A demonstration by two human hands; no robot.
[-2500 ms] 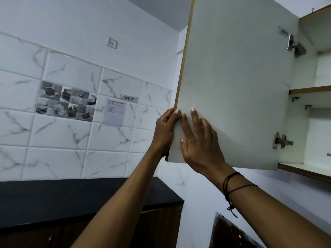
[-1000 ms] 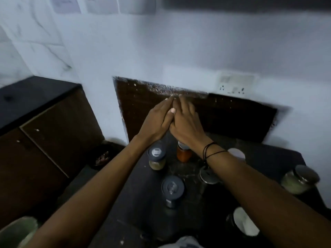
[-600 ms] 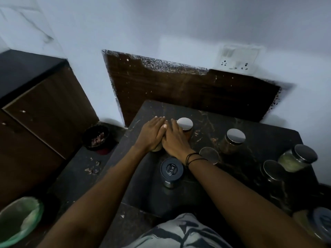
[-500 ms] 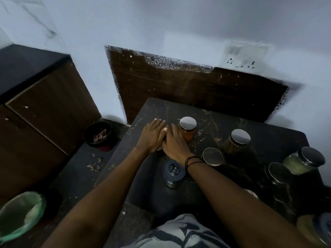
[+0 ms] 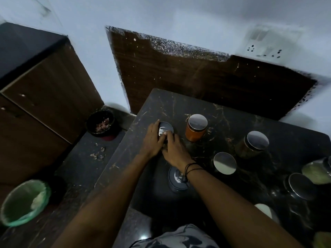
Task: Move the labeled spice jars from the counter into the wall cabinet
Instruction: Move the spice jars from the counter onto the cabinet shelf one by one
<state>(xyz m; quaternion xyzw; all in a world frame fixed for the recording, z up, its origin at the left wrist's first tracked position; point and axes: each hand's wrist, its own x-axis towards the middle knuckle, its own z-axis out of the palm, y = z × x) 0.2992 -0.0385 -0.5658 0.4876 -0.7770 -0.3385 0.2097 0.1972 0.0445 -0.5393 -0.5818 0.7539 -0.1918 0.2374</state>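
Note:
Several spice jars stand on a dark marbled counter (image 5: 179, 102). My left hand (image 5: 152, 140) and my right hand (image 5: 174, 149) both wrap around a grey-lidded jar (image 5: 166, 127) with a label on its lid, at the counter's left side. An orange-filled jar (image 5: 196, 128) with a steel lid stands just to its right. Another grey-lidded jar (image 5: 177, 179) sits under my right wrist. Steel-lidded jars (image 5: 224, 162) (image 5: 254, 144) (image 5: 300, 187) stand further right. The wall cabinet is out of view.
A green-filled jar (image 5: 317, 171) is at the right edge. On the floor to the left are a dark bowl (image 5: 101, 122) and a green-lined bin (image 5: 23, 203). A brown cabinet (image 5: 44, 104) stands at left, a wooden panel (image 5: 197, 77) behind the counter.
The view dropped from the open cabinet door to the counter. Both hands came down from the door and closed around the grey-lidded jar at the left.

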